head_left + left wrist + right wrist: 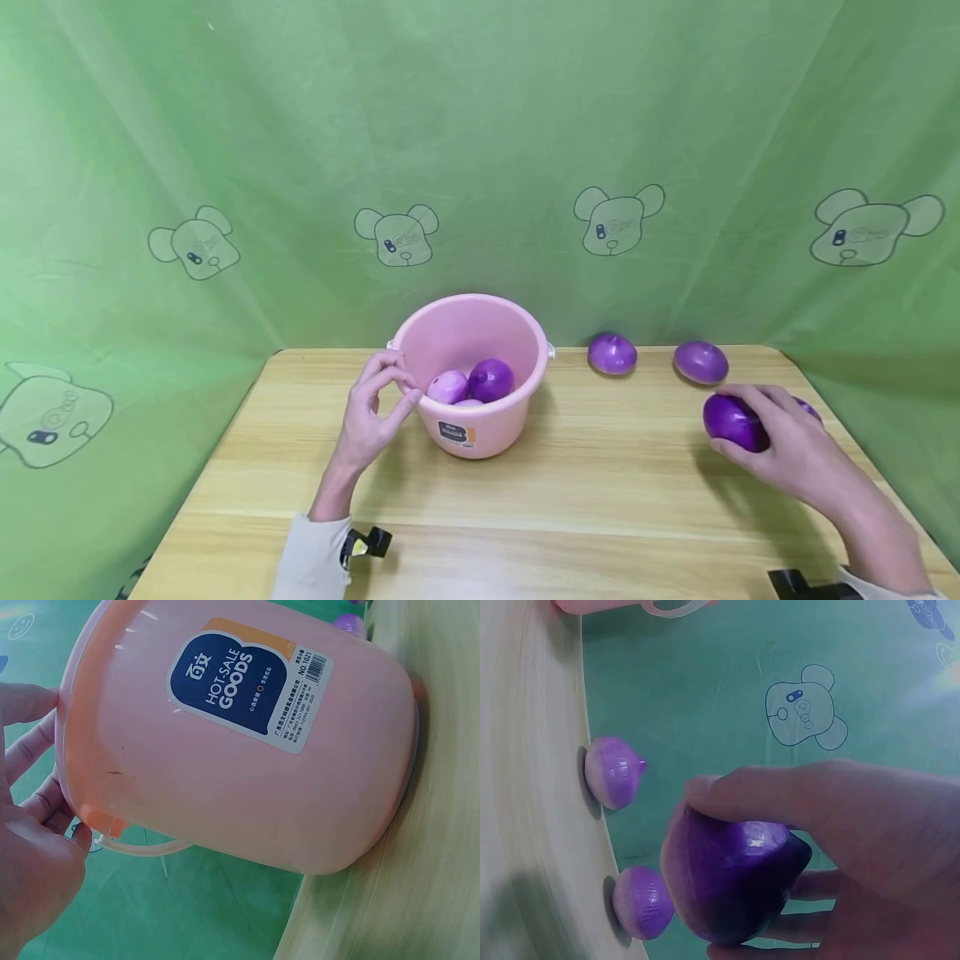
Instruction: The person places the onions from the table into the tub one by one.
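Through the head camera I see a pale wooden table (600,508) backed by a green curtain (480,125) printed with outlined bear heads. A pink bucket (502,429) stands upright at the far side, left of the middle. My left hand (367,417) pinches the bucket's left rim, its fingertips and thumb close together there. Three onions show inside the bucket: a pale purple onion (448,387) on the left, a dark purple onion (492,381) touching it on the right, and a pale onion (469,403) mostly hidden by the near rim.

On the right side, my right hand (795,446) grips a glossy deep purple onion (733,422), thumb on one side and fingers on the other, raised clear of the table. Just beyond that hand, another onion (807,410) peeks out, mostly covered. Two lighter onions sit apart along the far edge: one nearer the bucket (612,354), one farther right (701,363).

The left wrist camera shows the bucket's dark blue label (236,686), reading "HOT-SALE GOODS", and a thin, curved handle (142,850) hanging down its side. A light sleeve (311,554) covers my left forearm.
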{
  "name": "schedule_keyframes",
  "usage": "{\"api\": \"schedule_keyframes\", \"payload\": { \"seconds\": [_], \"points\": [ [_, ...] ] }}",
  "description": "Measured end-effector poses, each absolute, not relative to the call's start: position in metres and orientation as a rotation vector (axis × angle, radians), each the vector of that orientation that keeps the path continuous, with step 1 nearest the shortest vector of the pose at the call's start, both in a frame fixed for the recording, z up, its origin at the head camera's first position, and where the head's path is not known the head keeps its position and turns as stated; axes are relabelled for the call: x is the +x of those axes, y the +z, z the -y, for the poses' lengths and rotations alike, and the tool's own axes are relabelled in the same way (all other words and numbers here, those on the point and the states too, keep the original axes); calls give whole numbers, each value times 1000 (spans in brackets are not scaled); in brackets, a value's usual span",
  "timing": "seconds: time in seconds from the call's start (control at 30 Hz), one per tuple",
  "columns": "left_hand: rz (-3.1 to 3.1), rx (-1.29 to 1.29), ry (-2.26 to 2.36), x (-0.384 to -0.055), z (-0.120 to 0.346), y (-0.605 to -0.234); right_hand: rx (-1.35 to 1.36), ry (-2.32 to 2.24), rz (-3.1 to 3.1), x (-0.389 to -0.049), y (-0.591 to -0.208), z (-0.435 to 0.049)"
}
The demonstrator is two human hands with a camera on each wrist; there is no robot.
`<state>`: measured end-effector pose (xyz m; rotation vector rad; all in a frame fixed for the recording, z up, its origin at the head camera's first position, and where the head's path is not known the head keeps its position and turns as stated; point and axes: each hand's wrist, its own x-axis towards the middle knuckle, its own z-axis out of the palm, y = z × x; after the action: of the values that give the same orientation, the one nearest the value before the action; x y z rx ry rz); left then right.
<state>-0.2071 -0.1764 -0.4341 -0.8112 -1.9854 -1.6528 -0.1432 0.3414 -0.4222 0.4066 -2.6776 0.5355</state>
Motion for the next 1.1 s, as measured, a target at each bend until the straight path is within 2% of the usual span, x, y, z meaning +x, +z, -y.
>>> {"api": "schedule_keyframes", "payload": {
  "seconds": [1.1],
  "points": [
    [1982, -803, -1645, -208, 176, -434, 398, 529, 2684, -153, -407, -326]
  ]
}}
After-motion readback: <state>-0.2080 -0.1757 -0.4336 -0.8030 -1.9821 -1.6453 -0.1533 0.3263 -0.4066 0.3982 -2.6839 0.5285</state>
